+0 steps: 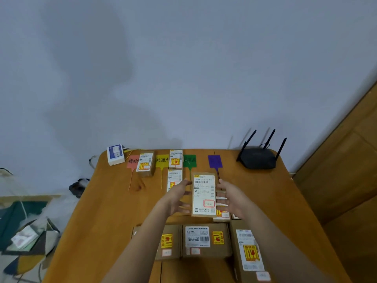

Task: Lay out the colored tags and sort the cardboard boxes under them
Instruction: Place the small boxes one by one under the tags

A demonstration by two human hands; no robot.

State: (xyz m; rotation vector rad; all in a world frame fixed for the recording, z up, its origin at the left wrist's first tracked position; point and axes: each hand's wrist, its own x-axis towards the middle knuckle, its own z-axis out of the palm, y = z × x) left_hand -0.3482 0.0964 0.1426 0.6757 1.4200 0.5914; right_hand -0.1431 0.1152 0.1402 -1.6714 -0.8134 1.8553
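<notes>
Four colored tags lie in a row at the table's far edge: red (132, 161), yellow (162, 160), green (189, 160) and purple (214, 161). One labelled cardboard box (145, 164) lies by the red tag, and two boxes (175, 159) (174, 179) lie by the yellow one. Above the table's middle, a tall labelled box (204, 195) sits between my hands, below the green and purple tags. My left hand (179, 199) and right hand (230, 199) touch its sides with straight, spread fingers. Three more boxes (167, 242) (206, 240) (250, 250) lie near me.
A black router (258, 158) with antennas stands at the wooden table's (102, 201) far right corner. A white and blue packet (115, 154) sits at the far left corner. A wooden cabinet (346, 180) stands to the right. Fabric and papers (26, 237) cover the floor on the left.
</notes>
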